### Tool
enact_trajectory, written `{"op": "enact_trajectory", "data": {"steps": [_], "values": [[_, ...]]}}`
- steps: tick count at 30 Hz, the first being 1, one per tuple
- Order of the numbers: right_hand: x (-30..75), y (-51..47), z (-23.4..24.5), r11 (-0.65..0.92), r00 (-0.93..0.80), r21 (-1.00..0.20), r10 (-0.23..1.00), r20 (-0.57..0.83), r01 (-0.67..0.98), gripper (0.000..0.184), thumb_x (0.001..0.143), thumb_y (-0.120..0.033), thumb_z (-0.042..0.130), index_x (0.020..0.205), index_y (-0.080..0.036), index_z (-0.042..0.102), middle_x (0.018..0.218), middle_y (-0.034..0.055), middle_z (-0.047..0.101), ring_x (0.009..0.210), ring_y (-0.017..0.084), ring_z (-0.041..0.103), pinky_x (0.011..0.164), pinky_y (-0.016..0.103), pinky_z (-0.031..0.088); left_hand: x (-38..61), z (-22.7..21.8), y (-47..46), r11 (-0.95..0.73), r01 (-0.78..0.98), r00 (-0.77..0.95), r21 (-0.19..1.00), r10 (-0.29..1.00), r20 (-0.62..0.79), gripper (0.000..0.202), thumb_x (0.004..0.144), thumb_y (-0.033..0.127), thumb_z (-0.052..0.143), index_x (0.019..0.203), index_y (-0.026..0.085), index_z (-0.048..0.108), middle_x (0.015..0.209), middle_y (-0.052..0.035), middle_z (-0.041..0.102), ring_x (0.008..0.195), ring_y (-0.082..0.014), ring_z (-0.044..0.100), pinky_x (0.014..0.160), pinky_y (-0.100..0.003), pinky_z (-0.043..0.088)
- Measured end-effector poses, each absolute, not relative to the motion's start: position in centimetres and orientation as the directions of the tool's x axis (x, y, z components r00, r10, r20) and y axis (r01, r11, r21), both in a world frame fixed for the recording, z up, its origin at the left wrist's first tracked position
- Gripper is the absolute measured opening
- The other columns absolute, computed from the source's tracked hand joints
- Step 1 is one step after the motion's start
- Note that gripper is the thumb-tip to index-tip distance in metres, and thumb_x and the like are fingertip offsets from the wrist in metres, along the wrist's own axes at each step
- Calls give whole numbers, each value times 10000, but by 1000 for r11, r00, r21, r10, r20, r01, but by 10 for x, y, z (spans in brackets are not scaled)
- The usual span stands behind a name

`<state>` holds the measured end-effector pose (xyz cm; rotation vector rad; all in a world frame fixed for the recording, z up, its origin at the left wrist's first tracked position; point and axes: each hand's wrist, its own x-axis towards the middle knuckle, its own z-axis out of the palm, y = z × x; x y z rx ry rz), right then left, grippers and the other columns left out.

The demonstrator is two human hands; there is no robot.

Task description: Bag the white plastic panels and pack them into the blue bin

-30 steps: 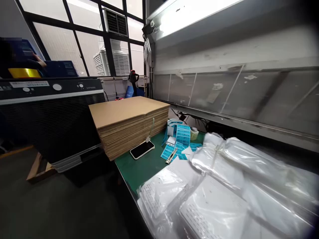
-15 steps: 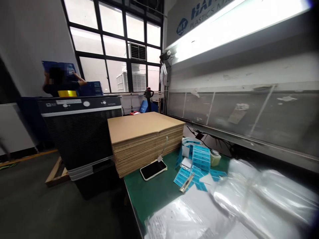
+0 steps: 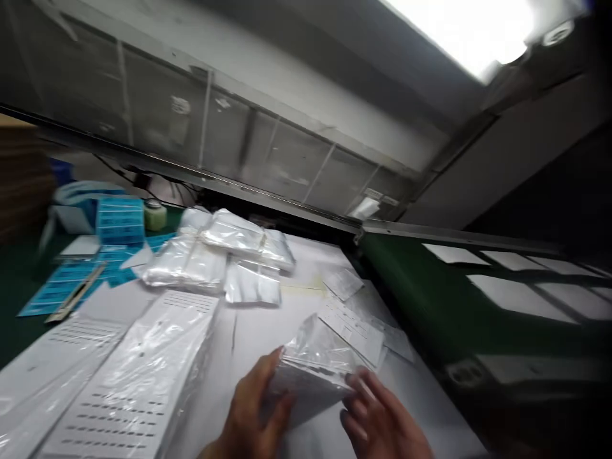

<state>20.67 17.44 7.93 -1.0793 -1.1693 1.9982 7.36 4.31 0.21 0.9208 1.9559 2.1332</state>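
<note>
Pretty typical factory corner, shot at a tilt so everything slants. Up top there's a long fluorescent light (image 3: 459,25) blasting white, bright enough to blow out that whole corner. Below it runs a grey panelled wall (image 3: 282,153), scuffed and divided by thin pale strips, with a metal rail (image 3: 229,192) along its bottom edge. Some black cables (image 3: 143,175) are tangled underneath. Off to the right there's a green bench surface (image 3: 454,280) with pale rectangular reflections (image 3: 516,287) on it and a round socket (image 3: 463,373) near its edge, then a dark wall section (image 3: 540,178) behind.
</note>
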Motion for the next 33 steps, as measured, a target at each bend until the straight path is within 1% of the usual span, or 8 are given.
{"op": "enact_trajectory", "data": {"steps": [4, 8, 12, 15, 21, 24, 28, 33], "values": [[195, 174, 89, -568, -511, -785, 764, -392, -247, 272, 675, -199, 764, 890, -222, 599, 671, -47, 551, 504, 54, 441, 418, 160, 350, 69, 4, 43, -295, 409, -693, 863, 515, 504, 463, 820, 216, 586, 1273, 251, 499, 1172, -78, 649, 1056, -273, 610, 862, -337, 506], [187, 164, 65, -601, -501, -766, 748, -437, -230, 274, 682, -253, 754, 891, -225, 580, 636, -70, 494, 486, 54, 405, 442, 171, 354, 67, 9, 41, -257, 498, -629, 828, 550, 550, 540, 830, 162, 562, 1335, 282, 411, 1181, -62, 629, 1046, -246, 613, 859, -301, 506], [189, 144, 29, -217, -428, -976, 882, -197, 3, 266, 734, -424, 682, 869, -212, 594, 631, -42, 519, 533, 98, 426, 501, 217, 393, 64, 2, 38, -260, 511, -608, 820, 564, 558, 529, 852, 156, 521, 1346, 291, 389, 1180, -65, 616, 1051, -242, 602, 856, -304, 507], [196, 134, 16, 55, -334, -985, 943, -3, 164, 284, 755, -477, 652, 843, -210, 610, 718, -8, 585, 707, 153, 532, 655, 231, 441, 64, -8, 34, -258, 483, -607, 837, 590, 532, 481, 882, 168, 475, 1345, 286, 413, 1178, -71, 610, 1041, -233, 597, 872, -308, 498], [197, 134, 27, 94, -404, -996, 911, 85, 3, 610, 760, -634, 543, 1193, -205, 520, 1239, 104, 566, 1163, 291, 508, 950, 359, 415, 68, -27, 19, -183, 486, -608, 855, 632, 481, 470, 912, 187, 415, 1374, 275, 404, 1296, -88, 539, 1149, -242, 537, 953, -321, 457], [193, 134, 25, 109, -456, -991, 888, 62, 76, 651, 680, -537, 683, 1201, -188, 508, 1179, 112, 615, 1109, 287, 552, 913, 355, 443, 68, -26, 7, -126, 497, -577, 859, 691, 435, 442, 896, 225, 469, 1332, 295, 442, 1292, -73, 542, 1154, -234, 545, 925, -300, 489], [197, 133, 13, 110, -444, -959, 896, -19, 262, 510, 594, -499, 739, 959, -155, 644, 957, 111, 698, 968, 324, 605, 858, 411, 461, 63, 1, 5, 9, 485, -664, 875, 654, 362, 491, 823, 392, 579, 1290, 284, 472, 1322, -63, 534, 1193, -279, 520, 956, -352, 481], [206, 134, 23, 126, -445, -929, 894, -45, 347, 516, 579, -477, 759, 991, -184, 655, 1005, 101, 680, 1012, 348, 588, 897, 436, 435, 65, 35, 34, -45, 433, -638, 901, 690, 341, 478, 863, 473, 481, 1304, 290, 451, 1224, -24, 627, 1090, -236, 605, 878, -303, 517]]}}
